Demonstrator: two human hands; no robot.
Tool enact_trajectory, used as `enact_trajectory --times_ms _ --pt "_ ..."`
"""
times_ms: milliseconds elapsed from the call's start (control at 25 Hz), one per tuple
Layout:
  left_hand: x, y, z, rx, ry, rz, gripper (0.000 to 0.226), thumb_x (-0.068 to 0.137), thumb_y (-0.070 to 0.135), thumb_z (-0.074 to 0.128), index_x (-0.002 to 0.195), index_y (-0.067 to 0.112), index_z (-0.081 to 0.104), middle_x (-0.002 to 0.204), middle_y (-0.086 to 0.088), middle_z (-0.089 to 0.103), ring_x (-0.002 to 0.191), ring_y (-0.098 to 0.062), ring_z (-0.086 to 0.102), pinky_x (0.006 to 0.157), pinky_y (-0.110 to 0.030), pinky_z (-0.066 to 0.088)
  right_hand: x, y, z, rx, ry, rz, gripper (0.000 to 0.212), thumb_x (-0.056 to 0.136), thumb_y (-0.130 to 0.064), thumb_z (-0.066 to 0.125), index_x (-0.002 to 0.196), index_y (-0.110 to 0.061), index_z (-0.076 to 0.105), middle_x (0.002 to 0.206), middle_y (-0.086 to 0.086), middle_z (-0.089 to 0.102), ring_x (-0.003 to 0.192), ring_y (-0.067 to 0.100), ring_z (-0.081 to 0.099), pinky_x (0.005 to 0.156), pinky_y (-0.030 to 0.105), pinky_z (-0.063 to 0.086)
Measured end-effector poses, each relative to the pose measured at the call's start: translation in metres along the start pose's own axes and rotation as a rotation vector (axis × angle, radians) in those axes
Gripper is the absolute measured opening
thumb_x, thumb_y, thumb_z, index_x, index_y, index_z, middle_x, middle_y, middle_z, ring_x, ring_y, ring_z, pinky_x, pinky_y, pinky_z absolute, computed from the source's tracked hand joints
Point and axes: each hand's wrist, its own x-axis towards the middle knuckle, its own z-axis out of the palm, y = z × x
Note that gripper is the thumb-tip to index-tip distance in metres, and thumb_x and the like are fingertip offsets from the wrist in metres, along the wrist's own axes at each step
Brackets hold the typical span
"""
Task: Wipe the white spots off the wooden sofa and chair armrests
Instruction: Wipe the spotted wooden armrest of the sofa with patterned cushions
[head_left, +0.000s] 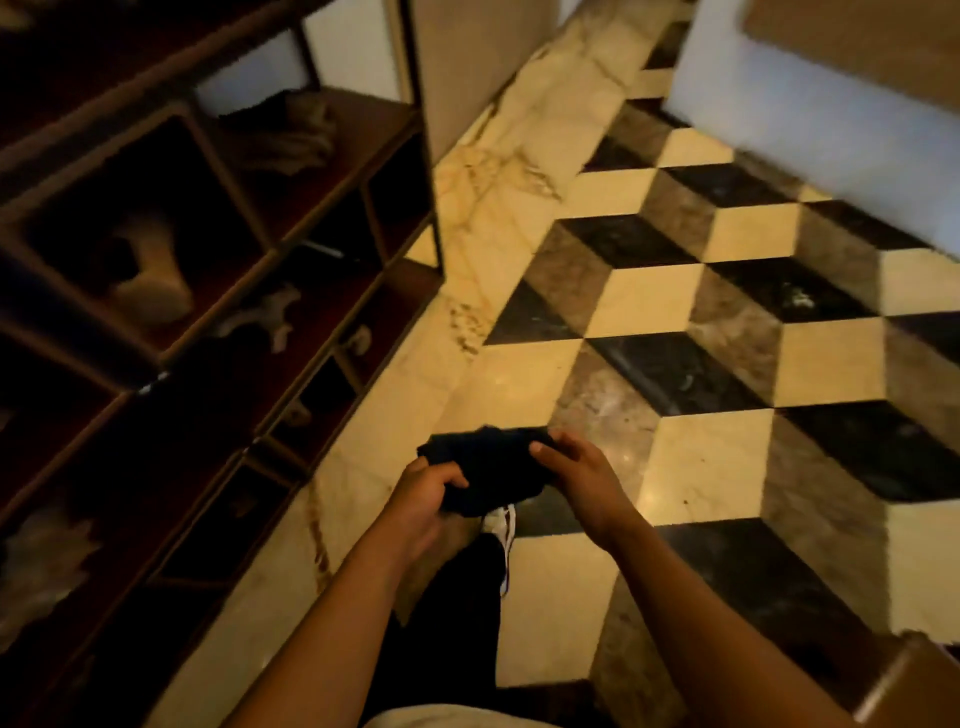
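A dark blue cloth (488, 467) is bunched between both of my hands, low in the middle of the head view, above the floor. My left hand (423, 499) grips its lower left side with curled fingers. My right hand (576, 473) pinches its upper right edge with thumb and fingers. A brown wooden corner (914, 675), perhaps furniture, pokes in at the bottom right. No sofa or chair armrest shows clearly, and no white spots are visible.
A tall dark wooden shelf unit (218, 270) with pale ornaments in its compartments fills the left side. The marble floor (701, 322) has a black, grey and cream cube pattern. A white wall (810, 119) runs along the upper right. My leg and foot show beneath the cloth.
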Motion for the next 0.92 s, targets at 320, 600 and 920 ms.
enact_trajectory --times_ms 320,600,920 --pt "0.162 0.071 0.233 0.685 -0.324 0.067 0.078 0.085 0.008 0.079 0.151 0.017 0.038 0.149 -0.021 0.051 0.131 -0.038 0.054 0.105 -0.051 0.048 0.069 -0.141 -0.184 -0.485 0.360 -0.132 0.013 0.097 -0.025 0.069 0.105 -0.036 0.067 0.096 -0.011 0.072 0.091 0.003 0.068 0.075 0.014 0.053" --pt "0.182 0.097 0.511 1.373 -1.332 0.747 0.070 0.075 0.012 0.081 0.138 0.033 0.058 0.164 0.005 0.028 0.154 -0.017 0.018 0.121 -0.042 0.029 0.023 -0.184 -0.377 -0.596 0.570 -0.102 0.014 0.100 -0.027 0.064 0.111 -0.034 0.067 0.106 -0.013 0.069 0.103 0.002 0.064 0.092 0.025 0.052" --pt "0.141 -0.012 0.846 1.622 -1.569 0.412 0.025 0.074 0.007 0.084 0.096 0.007 0.073 0.084 -0.013 0.071 0.080 -0.022 0.068 0.077 -0.045 0.055 -0.055 -0.124 -0.639 -0.160 1.089 -0.129 0.011 0.098 -0.028 0.067 0.106 -0.036 0.072 0.099 -0.013 0.073 0.095 0.006 0.070 0.085 0.029 0.059"
